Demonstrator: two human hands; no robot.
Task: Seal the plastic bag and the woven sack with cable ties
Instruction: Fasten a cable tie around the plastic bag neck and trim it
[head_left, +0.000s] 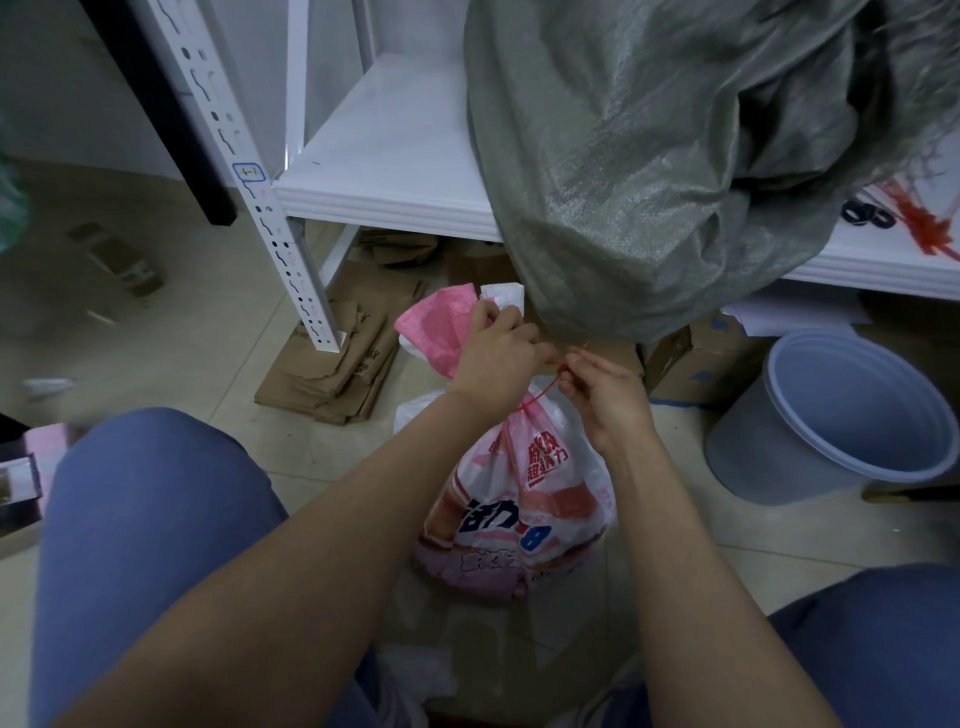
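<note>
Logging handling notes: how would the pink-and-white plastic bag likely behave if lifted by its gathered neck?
The plastic bag looks full and soft, so it would probably sag and swing, not hold shape. Its glossy film may be slippery; the red cable tie around the neck should aid grip.

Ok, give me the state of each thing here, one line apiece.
plastic bag: upright, neck gathered.
cable tie: looped round the bag's neck.
left hand: grips the bag's bunched top.
right hand: pinches the tie's tail.
woven sack: slumped over the edge of the shelf, no tie visible on it.
bucket: upright, looks empty.
</note>
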